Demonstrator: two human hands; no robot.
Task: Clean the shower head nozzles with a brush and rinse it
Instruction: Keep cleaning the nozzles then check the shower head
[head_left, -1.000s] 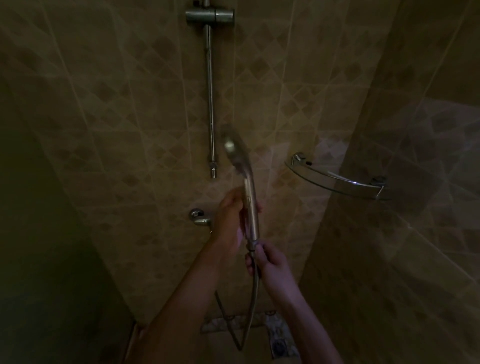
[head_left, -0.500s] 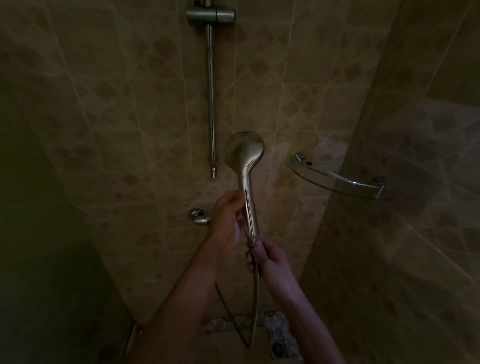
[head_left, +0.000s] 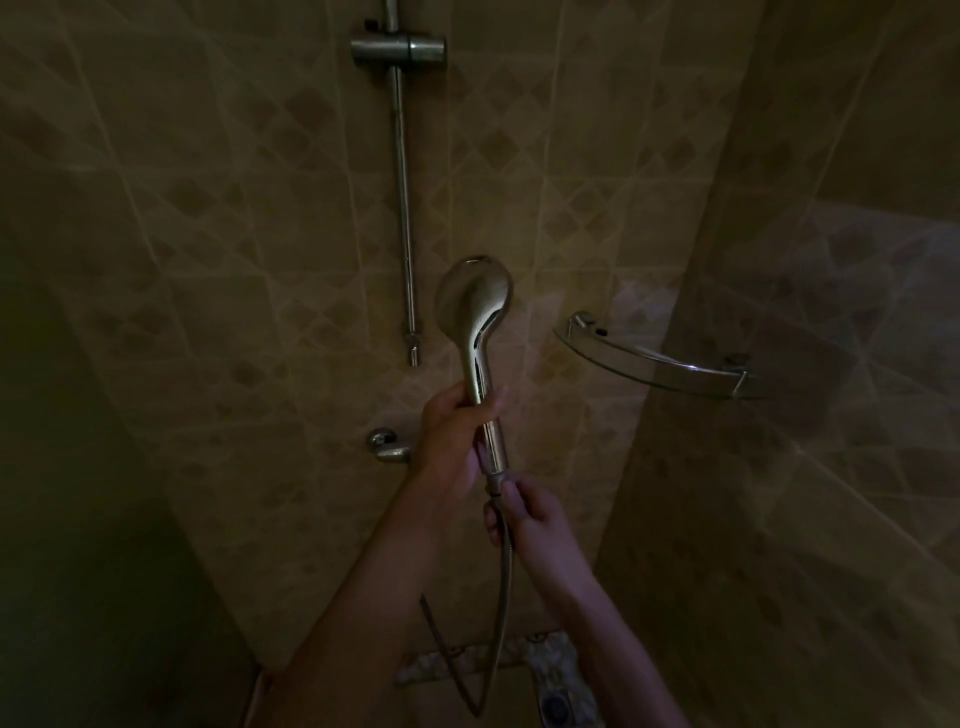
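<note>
The left hand (head_left: 452, 441) gripped the shower head (head_left: 475, 312) handle, head at twelve o'clock; the right hand (head_left: 530, 514) pinched the hose (head_left: 503, 597) at six.

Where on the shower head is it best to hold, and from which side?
Hold the shower head by its slim straight handle, below the wide round head, coming from the left, as the left hand does. The right hand pinches the hose joint underneath.

Both forearms reach up and forward. The left hand (head_left: 451, 441) is higher, fingers curled round the shower handle (head_left: 485, 410). The right hand (head_left: 530, 514), just below, pinches the hose (head_left: 503, 587) at its joint.
</note>
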